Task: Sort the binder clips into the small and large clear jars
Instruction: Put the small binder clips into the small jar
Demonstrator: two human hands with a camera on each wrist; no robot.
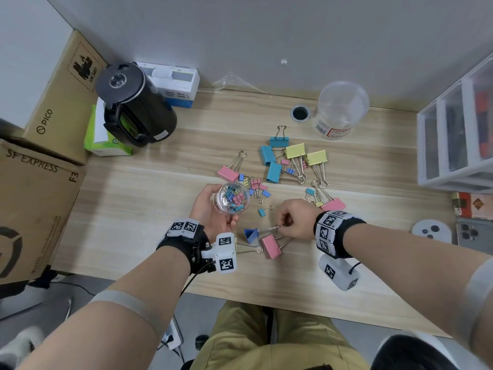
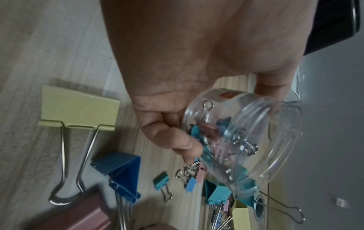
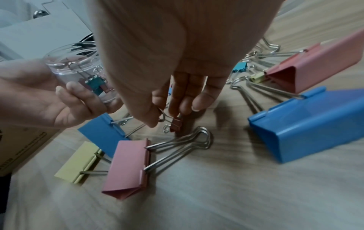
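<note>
Sorting of small clips is underway: right hand point(image 3: 177, 96) pinches a small pink binder clip point(image 3: 176, 124) off the table point(image 1: 160, 198), needing a short carry into the small clear jar point(image 1: 231, 198) gripped by the left hand point(image 1: 213, 209).

black wrist straps point(image 1: 332, 237) (white tag blocks), olive trousers point(image 1: 266, 340)

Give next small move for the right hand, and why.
Probably lift the small pink clip that the right hand pinches and carry it to the small jar that the left hand holds open-mouthed nearby; it already holds small clips.
</note>
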